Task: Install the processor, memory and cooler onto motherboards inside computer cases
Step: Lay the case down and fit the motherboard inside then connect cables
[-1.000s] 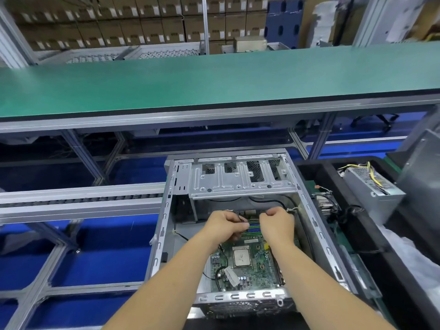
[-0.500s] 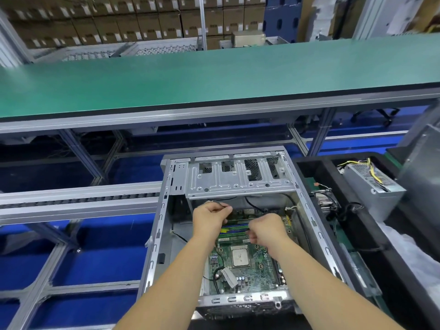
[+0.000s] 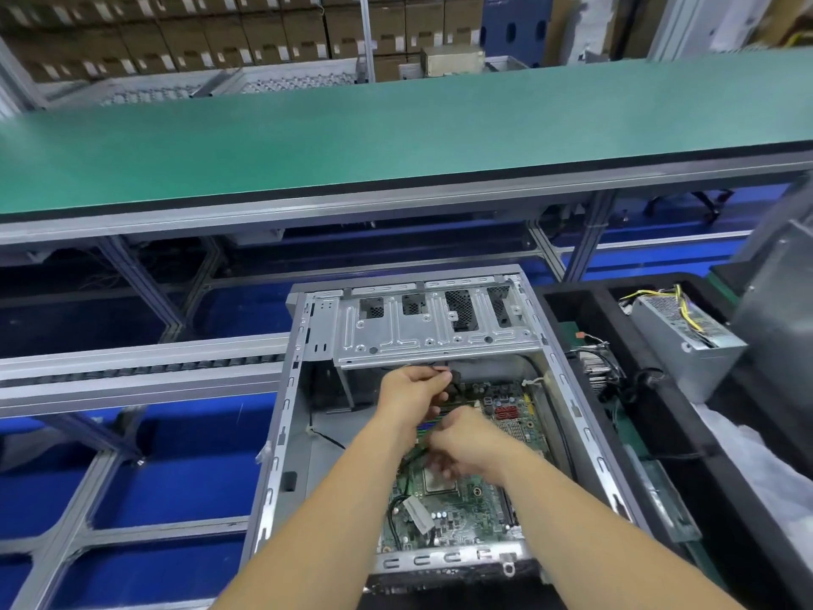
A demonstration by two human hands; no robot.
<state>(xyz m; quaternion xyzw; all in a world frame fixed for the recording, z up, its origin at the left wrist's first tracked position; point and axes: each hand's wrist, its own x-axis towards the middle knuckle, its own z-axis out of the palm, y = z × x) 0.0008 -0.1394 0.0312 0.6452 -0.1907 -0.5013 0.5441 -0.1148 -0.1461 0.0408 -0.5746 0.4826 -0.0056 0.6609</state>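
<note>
The motherboard (image 3: 466,499) lies flat on the floor of the open computer case (image 3: 281,433), near its right wall, and the processor (image 3: 435,479) sits in the socket at the middle of the board, partly under my right hand (image 3: 470,442). My left hand (image 3: 411,394) is curled around a dark cable (image 3: 453,380) at the far edge of the board, just under the metal drive cage (image 3: 435,332). My right hand is blurred; its fingers look bent over the green memory slots (image 3: 429,424), but what they hold I cannot tell. I think the step is the memory, so I should keep the cable away from the slots, line the module with its notch, and press both ends evenly. The cooler (image 3: 602,367) waits in the black tray (image 3: 660,416) beside the case's right wall.
</note>
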